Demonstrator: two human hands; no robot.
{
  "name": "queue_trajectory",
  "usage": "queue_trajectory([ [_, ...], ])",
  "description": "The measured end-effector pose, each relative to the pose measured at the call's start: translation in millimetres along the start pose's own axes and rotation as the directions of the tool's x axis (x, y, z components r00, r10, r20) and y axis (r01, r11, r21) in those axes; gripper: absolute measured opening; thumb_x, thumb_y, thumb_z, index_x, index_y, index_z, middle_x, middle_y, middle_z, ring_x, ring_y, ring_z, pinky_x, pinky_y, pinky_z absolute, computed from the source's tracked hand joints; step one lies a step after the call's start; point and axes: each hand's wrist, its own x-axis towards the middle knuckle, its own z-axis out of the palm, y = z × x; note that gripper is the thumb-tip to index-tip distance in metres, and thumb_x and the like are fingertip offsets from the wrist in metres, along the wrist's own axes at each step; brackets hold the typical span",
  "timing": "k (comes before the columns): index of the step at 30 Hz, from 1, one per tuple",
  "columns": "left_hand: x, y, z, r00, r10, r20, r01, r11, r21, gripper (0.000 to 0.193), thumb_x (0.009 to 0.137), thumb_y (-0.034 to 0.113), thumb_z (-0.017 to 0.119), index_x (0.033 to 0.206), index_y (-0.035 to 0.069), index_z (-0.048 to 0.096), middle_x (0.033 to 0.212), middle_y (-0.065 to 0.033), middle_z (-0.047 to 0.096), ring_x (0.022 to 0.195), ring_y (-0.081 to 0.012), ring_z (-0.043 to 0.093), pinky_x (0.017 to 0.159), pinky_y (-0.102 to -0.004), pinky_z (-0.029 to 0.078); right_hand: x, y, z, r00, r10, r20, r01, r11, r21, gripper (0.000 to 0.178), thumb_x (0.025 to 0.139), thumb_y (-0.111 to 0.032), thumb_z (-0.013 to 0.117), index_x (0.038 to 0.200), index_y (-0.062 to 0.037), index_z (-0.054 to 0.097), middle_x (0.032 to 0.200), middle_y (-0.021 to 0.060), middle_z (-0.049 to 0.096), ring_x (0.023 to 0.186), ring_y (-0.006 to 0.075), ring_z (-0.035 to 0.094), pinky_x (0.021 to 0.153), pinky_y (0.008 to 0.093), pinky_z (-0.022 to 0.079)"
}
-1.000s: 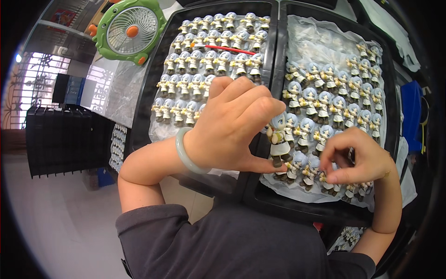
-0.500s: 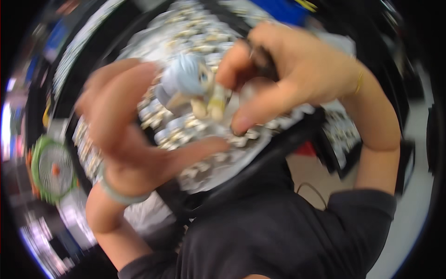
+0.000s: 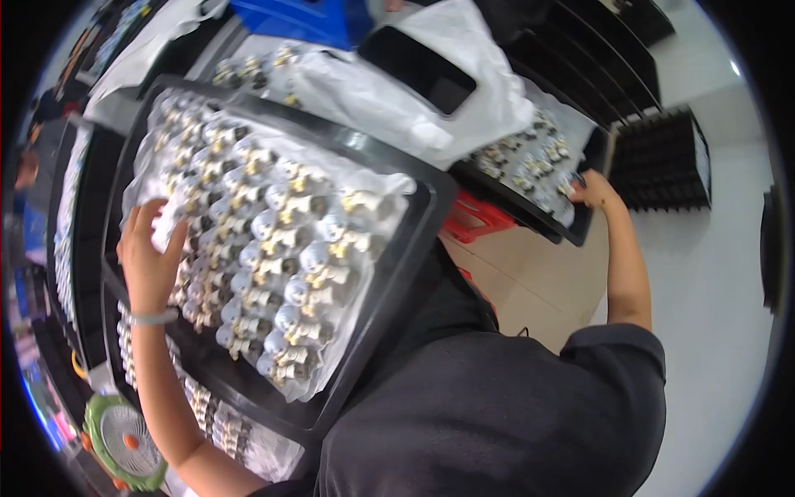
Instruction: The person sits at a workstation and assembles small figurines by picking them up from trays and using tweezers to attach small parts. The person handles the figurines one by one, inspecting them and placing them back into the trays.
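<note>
A large black tray [image 3: 431, 207] lined with white sheeting holds rows of small figurines [image 3: 286, 319] with pale blue hair and light bodies, lying on their sides. Over the tray's left part is my left hand [image 3: 151, 257], fingers and thumb apart, with no figurine visible between them. Far to the right, my right hand [image 3: 598, 192] reaches to the edge of a second black tray [image 3: 517, 205]. Its fingertips close around a small figurine [image 3: 566, 185] there, partly hidden by the fingers. More figurines lie on that tray's white lining.
A dark phone-like slab [image 3: 418, 68] rests on white sheeting behind the large tray, near a blue bin [image 3: 306, 21]. A black slatted crate [image 3: 662, 161] stands at the right. Below are a red stool [image 3: 476, 217] and, at lower left, a green fan [image 3: 124, 439].
The figurine between my hands has left them. My left hand has moved left over the large tray, and my right hand has stretched out to the right-hand tray. The view has turned.
</note>
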Motion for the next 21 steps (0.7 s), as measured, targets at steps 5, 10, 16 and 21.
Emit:
queue_trajectory([
  [5,32,-47,10,0.989,-0.148,-0.022,0.149,0.988,0.028,0.031,0.074,0.028,0.062,0.1,0.012,0.057,0.091,-0.0073,0.06,0.086,-0.0242,0.059,0.073,-0.0359,0.044,29,41,49,0.994,0.044,-0.1,-0.029,0.988,0.153,0.026,0.064,-0.008,0.071,0.077,-0.0008,0.049,0.056,0.0067,0.051,0.04,0.0137,0.048,0.038,0.0291,0.038],
  [10,73,-86,29,0.962,-0.273,0.005,0.271,0.957,0.107,0.035,0.078,0.034,0.056,0.108,0.016,0.056,0.095,-0.0074,0.061,0.091,-0.0262,0.059,0.077,-0.0401,0.043,23,-11,13,0.997,0.076,-0.015,-0.076,0.997,0.008,0.022,0.067,-0.014,0.07,0.067,0.0024,0.056,0.052,0.0082,0.056,0.039,0.014,0.051,0.036,0.0272,0.039],
  [16,119,-72,59,0.942,-0.335,0.007,0.334,0.941,0.059,0.026,0.085,0.033,0.047,0.105,0.023,0.06,0.097,-0.0112,0.064,0.093,-0.0291,0.059,0.082,-0.0398,0.045,-24,-131,-62,0.919,-0.393,-0.01,0.373,0.863,0.34,0.027,0.083,-0.025,0.058,0.072,-0.0002,0.057,0.054,0.0044,0.055,0.035,0.0041,0.039,0.032,0.0176,0.028],
  [21,138,-64,77,0.918,-0.388,-0.084,0.387,0.922,-0.021,0.022,0.083,0.026,0.052,0.103,0.019,0.058,0.09,-0.0141,0.064,0.09,-0.0301,0.06,0.079,-0.0407,0.046,-89,-261,-98,0.475,-0.832,-0.288,0.596,0.063,0.801,0.027,0.086,-0.024,0.054,0.072,-0.0018,0.05,0.055,0.003,0.048,0.034,0.0024,0.031,0.032,0.0152,0.024],
])
